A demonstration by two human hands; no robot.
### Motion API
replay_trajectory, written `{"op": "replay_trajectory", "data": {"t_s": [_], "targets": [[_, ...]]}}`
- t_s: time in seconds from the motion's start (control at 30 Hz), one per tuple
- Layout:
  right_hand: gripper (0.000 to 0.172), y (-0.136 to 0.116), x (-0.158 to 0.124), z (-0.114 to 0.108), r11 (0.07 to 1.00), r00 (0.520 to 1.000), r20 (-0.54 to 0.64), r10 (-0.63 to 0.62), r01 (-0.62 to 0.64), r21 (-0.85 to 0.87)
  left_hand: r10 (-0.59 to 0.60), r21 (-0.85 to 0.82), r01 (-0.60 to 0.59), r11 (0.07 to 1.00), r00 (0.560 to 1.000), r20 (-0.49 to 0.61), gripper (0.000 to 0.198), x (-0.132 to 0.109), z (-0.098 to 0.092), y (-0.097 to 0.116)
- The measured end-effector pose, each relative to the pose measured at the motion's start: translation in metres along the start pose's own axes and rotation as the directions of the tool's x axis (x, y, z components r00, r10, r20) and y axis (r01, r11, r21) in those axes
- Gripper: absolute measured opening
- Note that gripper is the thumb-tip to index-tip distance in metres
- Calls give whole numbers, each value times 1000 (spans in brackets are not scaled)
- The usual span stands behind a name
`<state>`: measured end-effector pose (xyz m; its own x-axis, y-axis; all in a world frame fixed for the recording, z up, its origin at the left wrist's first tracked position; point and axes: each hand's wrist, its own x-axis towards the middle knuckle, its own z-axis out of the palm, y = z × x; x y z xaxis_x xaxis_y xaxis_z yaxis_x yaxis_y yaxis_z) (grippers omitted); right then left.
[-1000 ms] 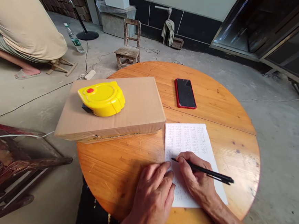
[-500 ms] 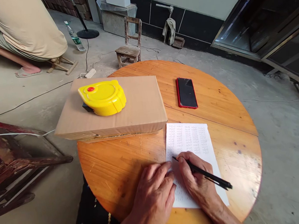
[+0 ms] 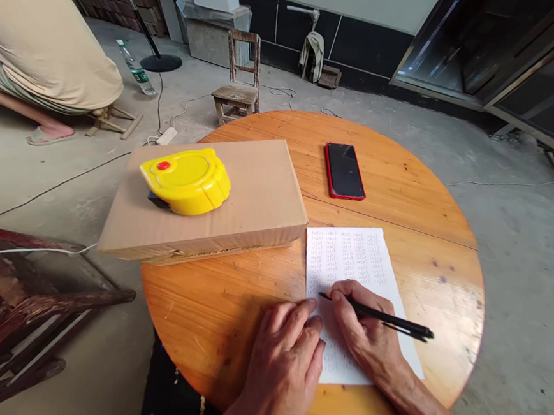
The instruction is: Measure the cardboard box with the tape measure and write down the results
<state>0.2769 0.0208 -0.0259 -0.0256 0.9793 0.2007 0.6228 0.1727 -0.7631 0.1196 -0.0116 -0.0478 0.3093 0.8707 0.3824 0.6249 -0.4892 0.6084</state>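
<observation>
In my right hand (image 3: 368,328) is a black pen (image 3: 396,319), gripped near its tip. The tip points at the left part of a white sheet of paper (image 3: 388,275) covered with columns of small handwritten figures. Flat on the table, my left hand (image 3: 288,353) rests with fingers stretched out, its fingertips on the paper's left edge. Both hands cover parts of the sheet's lower half. A cardboard box (image 3: 251,184) lies beyond my left hand, and a yellow tape measure (image 3: 188,179) with a red button sits on top of it.
A phone in a red case (image 3: 344,170) lies on the round wooden table (image 3: 415,203). Beyond stand a small wooden chair (image 3: 237,94), a water bottle (image 3: 136,68) and a stand base (image 3: 161,63). A seated person (image 3: 54,52) is at upper left. Cables cross the floor.
The pen's rear end has swung slightly up and to the right, while its tip stays near the same spot. My left hand has barely moved. The view has shifted a little.
</observation>
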Motion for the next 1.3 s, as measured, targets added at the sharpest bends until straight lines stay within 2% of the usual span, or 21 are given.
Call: {"op": "replay_trajectory", "data": {"t_s": [0.2, 0.47, 1.3], "targets": [[22, 2, -2, -3, 1000, 998, -65, 26, -26, -6, -16, 44, 14, 999, 998, 54, 28, -2, 0, 1], [23, 1, -2, -2, 999, 999, -44, 31, -32, -14, -10, 39, 10, 999, 1000, 15, 24, -1, 1, 2], [24, 1, 2, 0, 999, 1000, -24, -3, 2, -47, -29, -4, 29, 1000, 1000, 11, 24, -1, 2, 2]]}}
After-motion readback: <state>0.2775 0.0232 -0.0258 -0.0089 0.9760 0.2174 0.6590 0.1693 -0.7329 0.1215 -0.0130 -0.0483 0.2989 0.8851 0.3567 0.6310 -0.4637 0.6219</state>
